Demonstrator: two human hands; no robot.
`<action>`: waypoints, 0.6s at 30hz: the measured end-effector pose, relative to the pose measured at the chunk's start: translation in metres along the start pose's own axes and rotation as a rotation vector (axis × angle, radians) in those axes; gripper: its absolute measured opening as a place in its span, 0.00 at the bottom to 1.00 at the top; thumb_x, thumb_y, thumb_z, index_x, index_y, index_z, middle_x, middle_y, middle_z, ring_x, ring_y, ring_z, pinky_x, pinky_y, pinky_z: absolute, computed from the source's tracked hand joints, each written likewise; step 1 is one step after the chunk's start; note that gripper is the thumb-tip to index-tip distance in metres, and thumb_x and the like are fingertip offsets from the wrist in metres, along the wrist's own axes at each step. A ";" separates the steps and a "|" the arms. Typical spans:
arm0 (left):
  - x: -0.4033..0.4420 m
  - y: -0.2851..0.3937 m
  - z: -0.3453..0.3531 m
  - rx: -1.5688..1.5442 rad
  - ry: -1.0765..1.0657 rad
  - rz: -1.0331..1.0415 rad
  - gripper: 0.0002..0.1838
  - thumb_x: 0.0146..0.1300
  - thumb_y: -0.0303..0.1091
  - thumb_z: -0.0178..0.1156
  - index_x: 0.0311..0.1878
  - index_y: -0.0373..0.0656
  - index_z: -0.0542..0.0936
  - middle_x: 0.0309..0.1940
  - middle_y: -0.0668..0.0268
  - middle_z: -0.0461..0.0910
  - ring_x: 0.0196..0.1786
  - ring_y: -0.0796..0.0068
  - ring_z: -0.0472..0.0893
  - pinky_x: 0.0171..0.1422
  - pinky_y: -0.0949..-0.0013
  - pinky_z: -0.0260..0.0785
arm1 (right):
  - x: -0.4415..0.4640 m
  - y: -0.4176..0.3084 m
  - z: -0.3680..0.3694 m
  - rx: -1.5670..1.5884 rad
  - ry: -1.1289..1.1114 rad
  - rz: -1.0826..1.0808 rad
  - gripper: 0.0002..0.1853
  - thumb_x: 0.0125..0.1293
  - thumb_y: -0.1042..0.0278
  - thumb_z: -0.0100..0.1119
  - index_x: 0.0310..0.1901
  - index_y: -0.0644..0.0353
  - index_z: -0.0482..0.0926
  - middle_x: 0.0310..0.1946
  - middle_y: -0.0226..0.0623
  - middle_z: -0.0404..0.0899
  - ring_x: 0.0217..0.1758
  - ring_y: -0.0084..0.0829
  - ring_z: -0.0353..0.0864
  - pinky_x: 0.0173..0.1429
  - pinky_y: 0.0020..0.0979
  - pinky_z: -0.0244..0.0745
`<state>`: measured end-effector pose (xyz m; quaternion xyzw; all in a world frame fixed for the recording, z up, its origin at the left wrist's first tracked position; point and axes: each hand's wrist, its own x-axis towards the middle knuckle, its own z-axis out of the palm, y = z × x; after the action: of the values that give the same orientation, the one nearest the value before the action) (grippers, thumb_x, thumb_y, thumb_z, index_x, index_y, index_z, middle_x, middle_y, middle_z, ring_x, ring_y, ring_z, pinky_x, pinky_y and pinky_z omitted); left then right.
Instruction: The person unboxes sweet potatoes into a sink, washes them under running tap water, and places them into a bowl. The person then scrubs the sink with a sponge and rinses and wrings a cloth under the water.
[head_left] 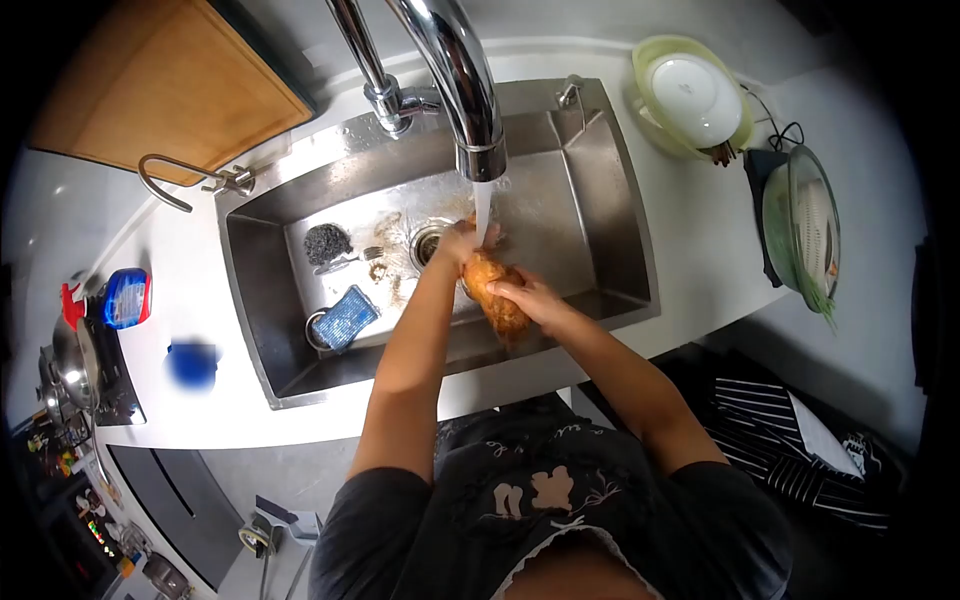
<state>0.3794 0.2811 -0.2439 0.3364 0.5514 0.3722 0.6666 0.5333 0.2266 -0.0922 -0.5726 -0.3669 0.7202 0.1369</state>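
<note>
An elongated, lumpy orange-brown piece of food [492, 290] is held over the sink [610, 200], under running water [483, 212]; I cannot tell its exact kind. My left hand [466, 244] is closed around its upper end in the stream, with fingers partly blurred. Orange shows just beyond that hand. Lower down, my right hand [528, 298] grips its side, thumb on top. The chrome faucet [480, 150] hangs directly above. Left of my hands is the drain [428, 243].
In the sink lie a dark scouring pad [326, 243], a fork [350, 260] and a blue sponge [345, 318]. A blue spray bottle [126, 298] stands left on the counter. At right are a green bowl [645, 95] with a white dish and a glass dish [800, 230]. A wooden board [170, 80] leans behind.
</note>
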 end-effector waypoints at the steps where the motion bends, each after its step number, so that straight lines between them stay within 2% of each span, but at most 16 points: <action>1: 0.003 0.004 0.001 -0.119 0.020 -0.079 0.26 0.52 0.48 0.60 0.37 0.28 0.75 0.25 0.59 0.78 0.30 0.72 0.76 0.33 0.72 0.68 | -0.003 0.002 0.001 0.046 -0.013 0.024 0.41 0.48 0.51 0.65 0.59 0.67 0.60 0.53 0.45 0.68 0.56 0.34 0.69 0.57 0.30 0.64; 3: 0.011 0.015 0.002 -0.355 0.063 -0.227 0.26 0.52 0.48 0.60 0.37 0.28 0.76 0.24 0.59 0.78 0.30 0.72 0.76 0.33 0.72 0.68 | 0.008 0.006 0.000 -0.005 0.004 -0.033 0.39 0.48 0.54 0.66 0.58 0.68 0.61 0.53 0.45 0.69 0.55 0.34 0.70 0.56 0.30 0.65; 5: 0.013 0.006 0.013 0.168 0.273 0.006 0.29 0.51 0.46 0.59 0.46 0.27 0.70 0.31 0.52 0.78 0.35 0.57 0.77 0.40 0.64 0.69 | 0.015 -0.002 -0.004 -0.082 0.018 -0.073 0.38 0.48 0.56 0.66 0.57 0.68 0.62 0.52 0.45 0.69 0.54 0.34 0.70 0.55 0.29 0.66; 7: -0.012 -0.005 0.041 0.763 0.607 0.310 0.30 0.51 0.43 0.57 0.50 0.27 0.66 0.36 0.47 0.77 0.40 0.50 0.77 0.46 0.60 0.69 | 0.028 0.003 -0.009 -0.234 0.036 -0.130 0.36 0.48 0.57 0.66 0.56 0.68 0.64 0.52 0.45 0.70 0.54 0.33 0.70 0.55 0.28 0.66; 8: -0.029 0.013 0.043 0.748 0.475 0.322 0.32 0.50 0.40 0.56 0.54 0.28 0.60 0.40 0.42 0.75 0.47 0.45 0.73 0.55 0.56 0.64 | 0.033 0.006 -0.009 -0.307 0.043 -0.159 0.35 0.48 0.57 0.66 0.55 0.68 0.65 0.51 0.45 0.70 0.53 0.33 0.70 0.55 0.28 0.66; 10: -0.009 0.006 0.020 0.880 0.326 0.232 0.29 0.50 0.39 0.56 0.52 0.28 0.64 0.39 0.43 0.76 0.46 0.47 0.74 0.54 0.56 0.65 | 0.032 0.014 -0.011 -0.323 -0.074 -0.181 0.34 0.48 0.57 0.66 0.54 0.67 0.66 0.50 0.43 0.71 0.53 0.32 0.71 0.55 0.29 0.67; 12: -0.028 0.063 0.008 0.988 0.131 0.200 0.19 0.55 0.41 0.56 0.42 0.33 0.73 0.34 0.53 0.78 0.37 0.56 0.78 0.44 0.60 0.71 | 0.022 0.017 -0.008 -0.222 -0.094 -0.156 0.33 0.48 0.57 0.66 0.54 0.66 0.67 0.49 0.41 0.72 0.51 0.31 0.72 0.53 0.30 0.68; 15: -0.005 0.053 -0.004 -0.409 -0.167 -0.366 0.15 0.58 0.48 0.55 0.31 0.45 0.72 0.22 0.65 0.73 0.25 0.69 0.74 0.29 0.70 0.68 | -0.004 0.006 0.003 0.075 -0.045 -0.088 0.31 0.49 0.55 0.65 0.52 0.64 0.68 0.46 0.39 0.74 0.47 0.28 0.74 0.50 0.31 0.70; 16: -0.022 0.080 -0.002 -0.635 -0.306 -0.398 0.16 0.60 0.50 0.54 0.31 0.47 0.72 0.24 0.70 0.74 0.25 0.75 0.74 0.28 0.72 0.68 | -0.008 0.000 0.003 0.157 -0.070 -0.092 0.31 0.49 0.54 0.64 0.52 0.63 0.68 0.44 0.38 0.75 0.46 0.28 0.75 0.48 0.31 0.70; 18: -0.007 0.059 -0.004 -0.740 -0.291 -0.331 0.16 0.61 0.48 0.53 0.34 0.44 0.75 0.25 0.67 0.75 0.26 0.74 0.75 0.30 0.70 0.70 | -0.002 -0.003 0.001 0.320 -0.082 -0.022 0.30 0.50 0.52 0.63 0.51 0.61 0.69 0.43 0.37 0.75 0.45 0.27 0.75 0.47 0.30 0.71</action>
<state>0.3671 0.3047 -0.1903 0.0308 0.3274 0.3814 0.8639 0.5318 0.2276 -0.0886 -0.5097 -0.2592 0.7906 0.2191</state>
